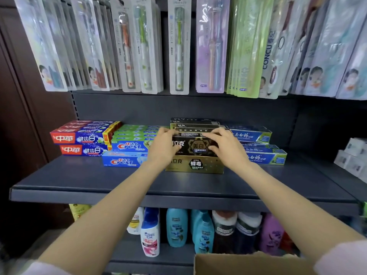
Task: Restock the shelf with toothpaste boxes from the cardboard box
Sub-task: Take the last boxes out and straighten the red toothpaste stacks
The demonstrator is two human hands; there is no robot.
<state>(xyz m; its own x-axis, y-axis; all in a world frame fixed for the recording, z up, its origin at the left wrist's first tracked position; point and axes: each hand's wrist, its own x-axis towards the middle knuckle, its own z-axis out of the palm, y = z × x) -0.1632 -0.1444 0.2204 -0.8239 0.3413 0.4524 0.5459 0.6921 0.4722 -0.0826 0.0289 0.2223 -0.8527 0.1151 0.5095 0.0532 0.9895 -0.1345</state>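
My left hand (165, 144) and right hand (226, 146) grasp the black toothpaste box (195, 146) by its ends, squaring it atop the gold box (195, 165).

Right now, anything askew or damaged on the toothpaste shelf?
No damage or spills visible. One oddity: the lower Crest box sits further forward and left than the Crest stack above it, so that pile looks staggered. Both hands, left hand and right hand, grip the black box.

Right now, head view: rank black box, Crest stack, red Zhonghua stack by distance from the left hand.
1. Black box: gripped by the left hand.
2. Crest stack: just left of it.
3. Red stack: far left of the shelf.
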